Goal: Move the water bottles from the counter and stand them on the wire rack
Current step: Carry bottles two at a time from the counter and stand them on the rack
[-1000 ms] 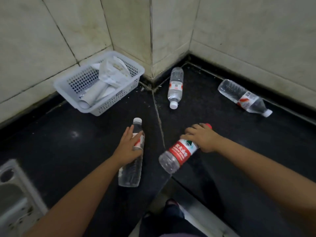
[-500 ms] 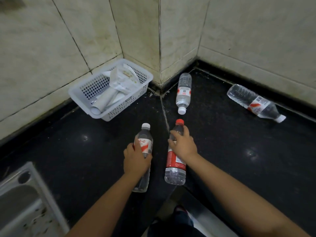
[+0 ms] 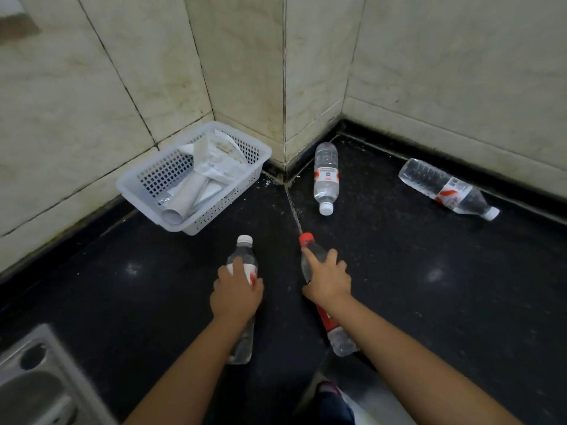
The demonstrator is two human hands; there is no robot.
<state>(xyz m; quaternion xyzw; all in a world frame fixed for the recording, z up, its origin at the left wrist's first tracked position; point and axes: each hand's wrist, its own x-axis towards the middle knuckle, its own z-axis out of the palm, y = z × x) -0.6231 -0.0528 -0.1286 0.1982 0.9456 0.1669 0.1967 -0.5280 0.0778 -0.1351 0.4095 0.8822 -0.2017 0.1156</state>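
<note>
Now we have both near bottles in hand, where a second ago our right hand was only swinging its red-capped one round from a slant. On the left, our left hand curls round the label of the white-capped bottle, fingers wrapped over its middle and the cap pointing to the far wall. Just to its right, our right hand grips the red-capped bottle high on the shoulder, index finger reaching toward the cap, the base trailing back under the wrist. Both forearms reach out from the near edge, nearly parallel. That reads as two grasps secured and a lift about to begin. Further right, two more bottles lie on the counter: one by the far corner, one along the right wall. The wire rack is not in view
</note>
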